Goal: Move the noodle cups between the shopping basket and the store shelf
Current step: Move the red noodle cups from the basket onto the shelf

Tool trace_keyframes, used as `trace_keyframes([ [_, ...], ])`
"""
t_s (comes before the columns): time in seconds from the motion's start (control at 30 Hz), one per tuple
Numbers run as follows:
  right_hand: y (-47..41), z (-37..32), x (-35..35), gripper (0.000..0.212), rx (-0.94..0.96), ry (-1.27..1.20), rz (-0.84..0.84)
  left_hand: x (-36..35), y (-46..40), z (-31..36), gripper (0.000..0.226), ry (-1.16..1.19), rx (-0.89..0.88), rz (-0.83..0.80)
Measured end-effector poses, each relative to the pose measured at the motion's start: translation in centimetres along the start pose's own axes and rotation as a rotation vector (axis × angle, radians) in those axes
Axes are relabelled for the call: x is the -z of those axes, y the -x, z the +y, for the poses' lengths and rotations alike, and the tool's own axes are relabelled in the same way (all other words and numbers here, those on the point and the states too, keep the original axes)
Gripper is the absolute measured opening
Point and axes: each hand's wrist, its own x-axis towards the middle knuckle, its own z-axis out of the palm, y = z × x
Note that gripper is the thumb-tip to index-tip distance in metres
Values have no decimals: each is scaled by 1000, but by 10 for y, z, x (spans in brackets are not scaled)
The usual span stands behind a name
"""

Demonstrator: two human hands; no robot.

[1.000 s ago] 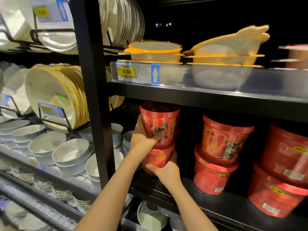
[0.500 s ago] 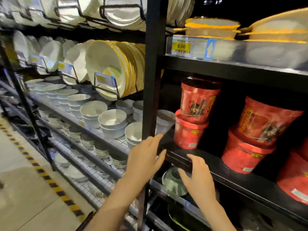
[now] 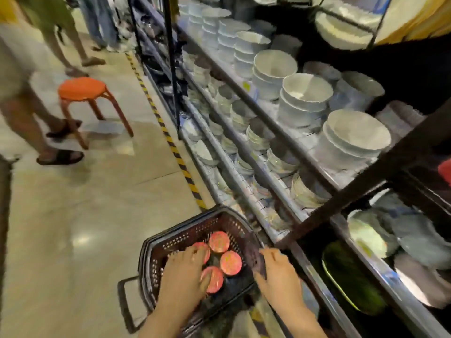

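A dark plastic shopping basket [image 3: 156,242] stands on the floor beside the store shelf [image 3: 366,174]. Several red-lidded noodle cups [image 3: 230,262] stand upright inside it. My left hand [image 3: 183,274] reaches down into the basket with spread fingers over two of the cups; whether it touches them is unclear. My right hand [image 3: 278,276] hovers open above the basket's right rim, holding nothing. A sliver of a red noodle cup [image 3: 445,170] on the shelf shows at the right edge.
White bowls [image 3: 305,96] and stacked plates fill the wire shelves on the right. An orange stool [image 3: 83,90] stands in the aisle. People's legs [image 3: 36,128] are at the left. Yellow-black tape [image 3: 170,142] runs along the shelf base.
My view has swung down from the shelf's stacked noodle cups to the basket on the floor. Both hands have let go of the shelf cups and dropped to the basket.
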Motion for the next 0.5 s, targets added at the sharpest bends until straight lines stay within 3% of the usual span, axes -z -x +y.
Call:
trace_keyframes([
  [0.1, -27, -9, -36, 51, 92, 116, -223, -39, 26, -34, 35, -15, 196, -145],
  [0.23, -74, -2, -97, 56, 168, 225, -345, -105, 51, -65, 33, -2, 420, -288],
  [0.33, -112, 9, -149, 51, 228, 282, -539, -155, 57, -77, 48, 39, 543, -406],
  [0.5, -170, 27, -241, 55, 295, 359, -612, -244, 53, -101, 56, 66, 712, -497],
])
